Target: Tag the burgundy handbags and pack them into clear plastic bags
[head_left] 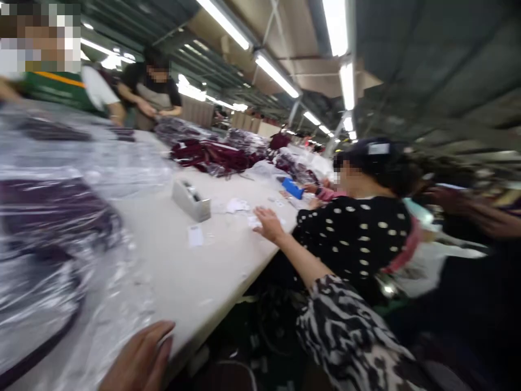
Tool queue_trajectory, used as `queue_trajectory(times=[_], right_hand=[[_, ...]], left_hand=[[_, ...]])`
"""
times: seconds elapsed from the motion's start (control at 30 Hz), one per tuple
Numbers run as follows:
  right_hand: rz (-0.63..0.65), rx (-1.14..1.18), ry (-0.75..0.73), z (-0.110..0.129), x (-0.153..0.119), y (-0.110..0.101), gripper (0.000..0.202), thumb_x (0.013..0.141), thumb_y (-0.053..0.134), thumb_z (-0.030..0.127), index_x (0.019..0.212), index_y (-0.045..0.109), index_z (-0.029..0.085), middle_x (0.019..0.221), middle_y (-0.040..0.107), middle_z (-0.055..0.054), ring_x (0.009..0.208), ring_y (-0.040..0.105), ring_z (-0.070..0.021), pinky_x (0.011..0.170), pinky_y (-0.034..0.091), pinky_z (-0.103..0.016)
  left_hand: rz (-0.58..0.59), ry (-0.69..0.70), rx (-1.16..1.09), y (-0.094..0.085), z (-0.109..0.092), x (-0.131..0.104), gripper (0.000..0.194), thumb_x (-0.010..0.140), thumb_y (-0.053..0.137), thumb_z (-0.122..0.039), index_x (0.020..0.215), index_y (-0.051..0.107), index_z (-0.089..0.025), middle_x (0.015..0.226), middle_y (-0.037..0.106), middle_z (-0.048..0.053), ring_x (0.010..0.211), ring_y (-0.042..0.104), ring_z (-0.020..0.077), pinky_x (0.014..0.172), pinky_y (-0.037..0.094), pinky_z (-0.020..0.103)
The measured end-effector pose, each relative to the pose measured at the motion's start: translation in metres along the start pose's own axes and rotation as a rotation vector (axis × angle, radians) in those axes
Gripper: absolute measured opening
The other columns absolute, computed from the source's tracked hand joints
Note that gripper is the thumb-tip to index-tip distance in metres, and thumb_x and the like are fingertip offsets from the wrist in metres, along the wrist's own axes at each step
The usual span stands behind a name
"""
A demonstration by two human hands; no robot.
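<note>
White table: one grey tape dispenser, one blue object far right. One lone paper slip; small slip pile beyond, uncountable. Right hand open, just right of pile; left hand near, half-curled, can't tell if gripping.

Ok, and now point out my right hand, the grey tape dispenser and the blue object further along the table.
Right hand (269, 225), head view: back of the hand.
Grey tape dispenser (188, 203), head view: side of its body.
Blue object (292, 188), head view: middle of its visible surface.
</note>
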State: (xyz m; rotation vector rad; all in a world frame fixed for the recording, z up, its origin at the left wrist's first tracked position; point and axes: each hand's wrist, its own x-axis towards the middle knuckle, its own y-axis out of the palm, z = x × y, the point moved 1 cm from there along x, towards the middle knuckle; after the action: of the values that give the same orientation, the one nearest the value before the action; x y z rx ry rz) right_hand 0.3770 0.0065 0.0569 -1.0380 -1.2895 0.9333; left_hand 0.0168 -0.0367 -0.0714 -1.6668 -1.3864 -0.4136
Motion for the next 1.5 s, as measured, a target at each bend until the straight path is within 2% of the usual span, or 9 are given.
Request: queue_trajectory(times=[0.1, 0.27, 0.47, 0.9, 1.0, 1.1, 1.27, 1.4, 1.5], right_hand=[[0.005, 0.149, -0.094, 0.018, 0.004, 0.05, 0.043, 0.092, 0.057, 0.024, 0.134, 0.056, 0.013, 0.141, 0.054, -0.019, 0.136, 0.046, -0.0279, 0.115, 0.028, -0.053], [0.003, 0.257, -0.362, 0.092, 0.005, 0.108, 0.049, 0.096, 0.05, 0.033, 0.141, 0.049, 0.013, 0.148, 0.048, -0.014, 0.141, 0.038, -0.0242, 0.119, 0.025, -0.048], [0.134, 0.25, -0.171, 0.13, 0.03, 0.132, 0.055, 0.098, 0.046, 0.041, 0.142, 0.047, 0.008, 0.152, 0.042, -0.017, 0.144, 0.034, -0.0286, 0.118, 0.026, -0.051], [-0.194, 0.391, -0.648, 0.124, -0.021, 0.107, 0.02, 0.094, 0.056, 0.021, 0.108, 0.069, 0.025, 0.136, 0.062, -0.006, 0.136, 0.046, -0.0251, 0.115, 0.033, -0.056], [-0.27, 0.406, -0.654, 0.122, -0.029, 0.099, 0.023, 0.092, 0.058, 0.018, 0.111, 0.068, 0.026, 0.135, 0.062, -0.008, 0.133, 0.05, -0.0243, 0.113, 0.037, -0.054], [-0.329, 0.427, -0.59, 0.12, -0.036, 0.094, 0.031, 0.091, 0.058, 0.015, 0.119, 0.064, 0.028, 0.133, 0.063, -0.009, 0.126, 0.056, -0.023, 0.109, 0.042, -0.052], [-0.372, 0.529, -0.586, 0.126, -0.048, 0.083, 0.046, 0.089, 0.057, 0.008, 0.131, 0.057, 0.026, 0.127, 0.066, -0.013, 0.121, 0.06, -0.022, 0.103, 0.049, -0.048], [-0.317, 0.689, -0.628, 0.141, -0.061, 0.075, 0.052, 0.089, 0.056, 0.006, 0.135, 0.054, 0.03, 0.125, 0.067, -0.01, 0.117, 0.062, -0.0215, 0.101, 0.052, -0.044], [-0.222, 1.008, -0.436, 0.157, -0.07, 0.075, 0.047, 0.086, 0.062, 0.012, 0.13, 0.057, 0.03, 0.124, 0.066, -0.01, 0.113, 0.065, -0.0233, 0.096, 0.056, -0.041]], left_hand=[[0.053, -0.005, 0.177, -0.025, -0.003, -0.014, 0.015, 0.095, 0.052, -0.024, 0.106, 0.062, -0.025, 0.097, 0.069, 0.003, 0.09, 0.067, 0.0176, 0.083, 0.057, 0.03], [0.107, -0.033, 0.239, -0.019, -0.014, -0.005, 0.021, 0.093, 0.05, -0.012, 0.108, 0.06, -0.022, 0.095, 0.069, 0.005, 0.088, 0.066, 0.0176, 0.079, 0.057, 0.03], [0.183, -0.046, 0.238, -0.017, -0.012, -0.01, 0.025, 0.091, 0.05, -0.01, 0.111, 0.06, -0.022, 0.099, 0.069, 0.006, 0.09, 0.067, 0.0183, 0.081, 0.057, 0.03], [0.252, -0.176, 0.301, -0.017, -0.003, 0.058, 0.018, 0.091, 0.052, -0.016, 0.105, 0.061, -0.023, 0.108, 0.068, 0.007, 0.099, 0.065, 0.0226, 0.085, 0.055, 0.04], [0.26, -0.235, 0.372, -0.009, 0.008, 0.068, 0.025, 0.09, 0.055, -0.019, 0.114, 0.059, -0.022, 0.118, 0.067, 0.009, 0.107, 0.063, 0.0266, 0.09, 0.053, 0.044], [0.281, -0.429, 0.356, -0.005, 0.015, 0.073, 0.031, 0.092, 0.055, -0.032, 0.122, 0.056, -0.022, 0.105, 0.071, 0.007, 0.096, 0.067, 0.0275, 0.085, 0.052, 0.045], [0.301, -0.818, -0.2, 0.002, 0.015, 0.072, 0.056, 0.095, 0.045, -0.054, 0.139, 0.04, -0.019, 0.083, 0.071, 0.003, 0.08, 0.069, 0.0215, 0.078, 0.052, 0.036], [0.05, -0.988, -0.628, 0.015, 0.014, 0.072, 0.081, 0.081, 0.064, -0.057, 0.142, 0.034, -0.014, 0.089, 0.07, 0.005, 0.08, 0.067, 0.0204, 0.074, 0.054, 0.034], [-0.109, -1.043, -0.705, 0.019, 0.011, 0.074, 0.088, 0.074, 0.074, -0.051, 0.144, 0.034, -0.017, 0.093, 0.068, 0.005, 0.08, 0.066, 0.019, 0.072, 0.054, 0.031]])
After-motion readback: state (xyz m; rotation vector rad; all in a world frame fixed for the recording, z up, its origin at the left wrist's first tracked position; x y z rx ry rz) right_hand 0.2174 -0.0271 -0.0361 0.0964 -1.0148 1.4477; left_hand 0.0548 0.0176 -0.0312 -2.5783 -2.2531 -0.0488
